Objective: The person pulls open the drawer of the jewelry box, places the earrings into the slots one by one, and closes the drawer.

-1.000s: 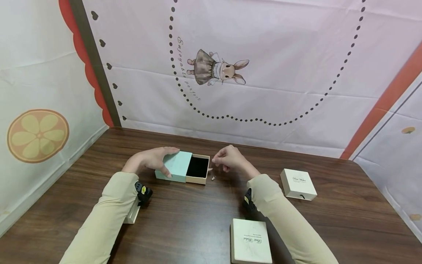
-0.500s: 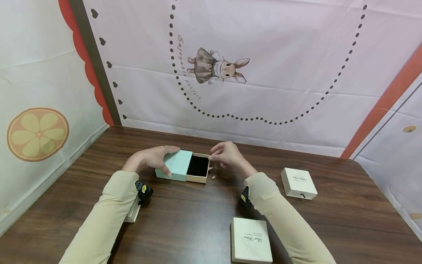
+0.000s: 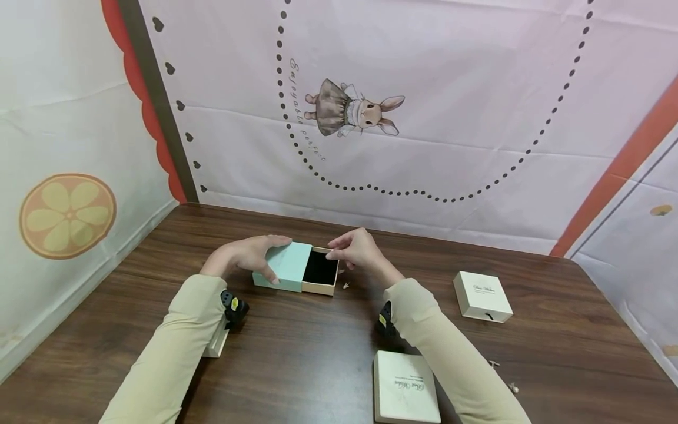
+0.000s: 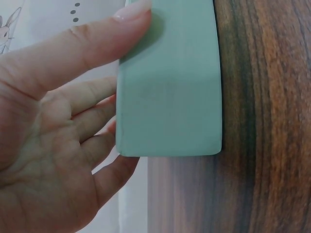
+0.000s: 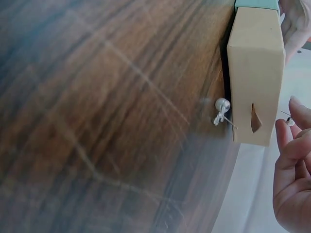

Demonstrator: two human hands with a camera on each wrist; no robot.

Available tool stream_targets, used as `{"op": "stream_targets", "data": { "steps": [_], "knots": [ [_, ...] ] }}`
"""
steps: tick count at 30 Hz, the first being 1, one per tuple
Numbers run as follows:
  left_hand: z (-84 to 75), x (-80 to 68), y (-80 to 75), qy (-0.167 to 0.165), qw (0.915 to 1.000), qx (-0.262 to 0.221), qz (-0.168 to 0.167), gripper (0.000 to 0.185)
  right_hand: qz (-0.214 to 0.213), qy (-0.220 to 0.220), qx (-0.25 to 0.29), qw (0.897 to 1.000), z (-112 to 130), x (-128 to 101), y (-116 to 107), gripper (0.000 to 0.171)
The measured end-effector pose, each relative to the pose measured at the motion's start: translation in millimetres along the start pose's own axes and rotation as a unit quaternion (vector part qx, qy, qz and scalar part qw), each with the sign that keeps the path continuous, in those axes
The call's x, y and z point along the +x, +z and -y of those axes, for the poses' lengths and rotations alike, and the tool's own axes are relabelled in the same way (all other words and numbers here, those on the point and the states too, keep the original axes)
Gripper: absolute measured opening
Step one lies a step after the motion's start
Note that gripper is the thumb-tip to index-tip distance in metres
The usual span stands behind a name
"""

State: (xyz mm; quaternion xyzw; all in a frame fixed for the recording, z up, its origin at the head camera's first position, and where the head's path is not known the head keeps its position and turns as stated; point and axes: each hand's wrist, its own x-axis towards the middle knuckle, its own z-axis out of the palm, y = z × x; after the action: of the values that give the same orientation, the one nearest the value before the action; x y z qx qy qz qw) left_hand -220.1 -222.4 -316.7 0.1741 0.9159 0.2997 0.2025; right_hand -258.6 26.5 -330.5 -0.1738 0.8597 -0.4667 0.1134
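earring (image 5: pixel 290 121) in right hand (image 3: pixel 358 248) — left hand (image 3: pixel 246 254) on mint box (image 3: pixel 289 262)

Mint box (image 3: pixel 288 259) gripped by the left hand (image 3: pixel 246 257), its drawer (image 3: pixel 319 288) overhung by pinched fingertips of the right hand (image 3: pixel 359 250)

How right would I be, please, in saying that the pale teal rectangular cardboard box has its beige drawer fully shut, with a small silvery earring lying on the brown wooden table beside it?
The drawer is not fully shut: the head view shows it partly out of the teal box, exposing its black lining. The earring does lie on the table beside it.
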Motion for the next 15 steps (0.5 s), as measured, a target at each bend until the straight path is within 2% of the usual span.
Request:
{"op": "stream_targets", "data": {
  "steps": [15],
  "knots": [
    [2.7,1.2,1.1,-0.004,1.0,0.0,-0.004,0.095,0.025,0.01,-0.016,1.0,1.4,3.6,13.2,0.015]
  ]
}}
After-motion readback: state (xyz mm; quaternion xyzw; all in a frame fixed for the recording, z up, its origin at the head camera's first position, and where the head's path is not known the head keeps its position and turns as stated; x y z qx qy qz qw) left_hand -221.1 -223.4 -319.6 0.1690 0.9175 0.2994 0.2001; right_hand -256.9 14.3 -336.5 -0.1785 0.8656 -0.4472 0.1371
